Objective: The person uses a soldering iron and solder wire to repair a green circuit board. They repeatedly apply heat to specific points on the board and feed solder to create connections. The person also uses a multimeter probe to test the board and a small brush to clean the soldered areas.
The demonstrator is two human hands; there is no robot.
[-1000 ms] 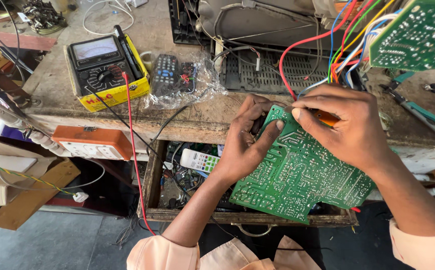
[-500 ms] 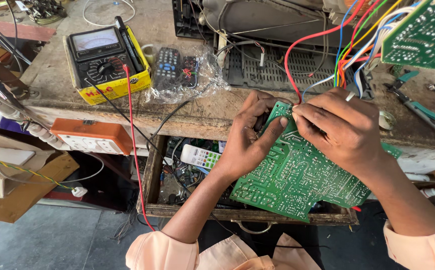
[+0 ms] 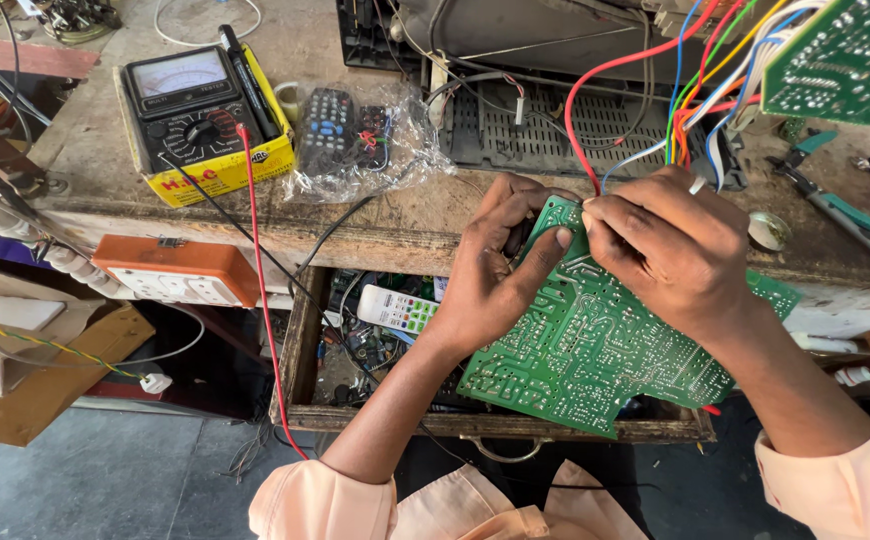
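While both hands meet at the upper edge of the green circuit board [image 3: 595,350], the board itself lies tilted, solder side up, over the open wooden drawer [image 3: 305,340] and against the front edge of the workbench [image 3: 85,130]. The left hand [image 3: 495,270] is closed on the board's upper left corner, with the thumb pressing flat on the solder side and the other fingers curled behind the edge. The right hand [image 3: 670,250] is closed near the same edge with its fingertips pinched together, but what they pinch is hidden, so I cannot tell it. A bundle of coloured wires [image 3: 695,90] comes down toward this place from a second green board [image 3: 845,60] at the top right. I judge the board light and stiff, but fragile: it can crack if bent, and the solder points are sharp and delicate, so it is best to take it by the bare edges and corners, as the left hand does. On the bench stand a yellow analog multimeter [image 3: 200,120] and a remote control in a plastic bag [image 3: 330,130]; a white remote [image 3: 395,310] lies in the drawer.
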